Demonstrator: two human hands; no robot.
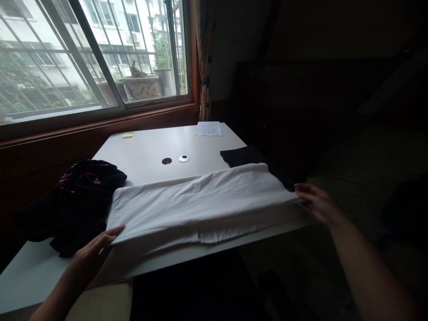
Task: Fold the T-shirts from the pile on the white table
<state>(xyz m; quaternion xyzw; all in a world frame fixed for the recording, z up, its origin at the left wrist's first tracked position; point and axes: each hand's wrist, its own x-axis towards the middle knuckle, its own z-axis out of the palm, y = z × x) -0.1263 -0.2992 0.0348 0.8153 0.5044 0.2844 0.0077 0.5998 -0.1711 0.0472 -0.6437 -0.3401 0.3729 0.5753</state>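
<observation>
We log daylight entering through the window (100, 55) at upper left, the brightest and palest patch. We note a soft sheen on the surface (147, 145) and gentle fold shadows across the white cloth (200, 203). Right side sinks to near-black, detail lost. Right hand (317, 203) slightly soft; wide-angle stretch toward the edges.

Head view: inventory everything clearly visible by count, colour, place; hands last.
Table: one, white, centre
Cloth: one, white, near side
Clothes bundle: one, mostly black, left
Dark fabric: one, black, right
Papers: count unclear, white, far edge
Note: one, yellow, far left
Hole: one, dark, centre
Disc: one, silvery, beside hole
Window: one, brown surround, upper left
Pots: several, brownish, outside
Buildings: count unclear, pale, outside
Curtain: one, brownish, beside window
Left hand: one, cloth's left end
Right hand: one, cloth's right end
</observation>
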